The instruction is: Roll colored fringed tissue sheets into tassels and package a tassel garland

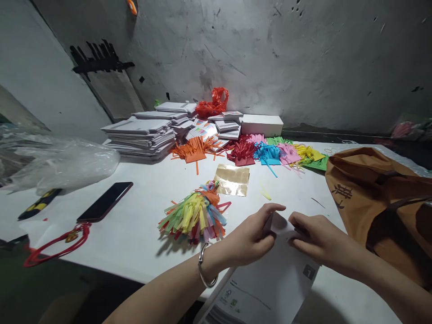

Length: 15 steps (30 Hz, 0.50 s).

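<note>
A white printed carton (270,281), marked with a grey "1", leans over the table's front edge. My left hand (253,236), with a silver bangle at the wrist, grips the left side of its far end. On the opposite side my right hand (312,236) pinches the same end, thumb and fingers at the flap. The end's inner details are partly hidden by my fingers. Left of my hands a multicoloured paper-strip tassel bundle (197,213) lies on the table. Just beyond it is a shiny gold sheet (232,180).
Flat white cartons (138,132) are stacked at the back left, beside a red plastic bag (216,103). Coloured fringed paper bunches (268,154) line the back. A phone (106,201) and clear plastic (81,164) lie left; a brown bag (371,180) sits right.
</note>
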{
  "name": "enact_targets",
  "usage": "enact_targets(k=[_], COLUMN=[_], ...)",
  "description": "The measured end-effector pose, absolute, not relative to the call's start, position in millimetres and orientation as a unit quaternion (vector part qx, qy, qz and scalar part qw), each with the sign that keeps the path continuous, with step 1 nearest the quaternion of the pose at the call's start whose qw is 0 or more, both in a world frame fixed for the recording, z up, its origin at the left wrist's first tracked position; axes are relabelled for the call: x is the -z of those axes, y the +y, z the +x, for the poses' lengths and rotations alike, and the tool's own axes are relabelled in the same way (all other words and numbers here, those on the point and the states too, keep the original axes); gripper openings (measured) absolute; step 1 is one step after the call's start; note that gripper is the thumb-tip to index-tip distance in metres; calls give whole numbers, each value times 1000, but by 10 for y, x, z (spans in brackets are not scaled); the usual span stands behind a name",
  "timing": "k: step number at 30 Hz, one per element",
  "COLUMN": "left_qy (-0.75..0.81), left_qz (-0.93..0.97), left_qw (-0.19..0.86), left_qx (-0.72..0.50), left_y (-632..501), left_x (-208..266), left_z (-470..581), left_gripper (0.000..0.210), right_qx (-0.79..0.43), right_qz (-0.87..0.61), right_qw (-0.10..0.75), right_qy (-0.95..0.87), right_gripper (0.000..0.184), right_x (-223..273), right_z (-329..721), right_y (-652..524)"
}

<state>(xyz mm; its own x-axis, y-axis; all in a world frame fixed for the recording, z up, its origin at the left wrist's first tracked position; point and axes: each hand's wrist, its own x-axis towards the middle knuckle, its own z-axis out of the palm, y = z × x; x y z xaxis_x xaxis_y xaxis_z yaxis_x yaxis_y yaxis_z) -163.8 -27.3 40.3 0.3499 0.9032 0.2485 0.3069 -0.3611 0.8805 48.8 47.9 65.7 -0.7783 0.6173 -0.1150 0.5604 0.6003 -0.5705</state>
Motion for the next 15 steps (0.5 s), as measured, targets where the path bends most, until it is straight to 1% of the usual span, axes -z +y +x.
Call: enact_targets(k=[5,15], left_qy=[422,407], left_qz=[727,727], left_qw=[393,414], left_qx=[-371,-368], left_y=[-275,-255], left_x=[-441,-358], left_z=[-1662,-1671], left_gripper=[61,61], right_qx=[-298,-272], right_qz=[-337,-335], right_qw=[75,64], right_qy=[-890,-900], right_gripper=[4,8], right_x=[-643,-596], right_z=[481,476], right_y=[422,424])
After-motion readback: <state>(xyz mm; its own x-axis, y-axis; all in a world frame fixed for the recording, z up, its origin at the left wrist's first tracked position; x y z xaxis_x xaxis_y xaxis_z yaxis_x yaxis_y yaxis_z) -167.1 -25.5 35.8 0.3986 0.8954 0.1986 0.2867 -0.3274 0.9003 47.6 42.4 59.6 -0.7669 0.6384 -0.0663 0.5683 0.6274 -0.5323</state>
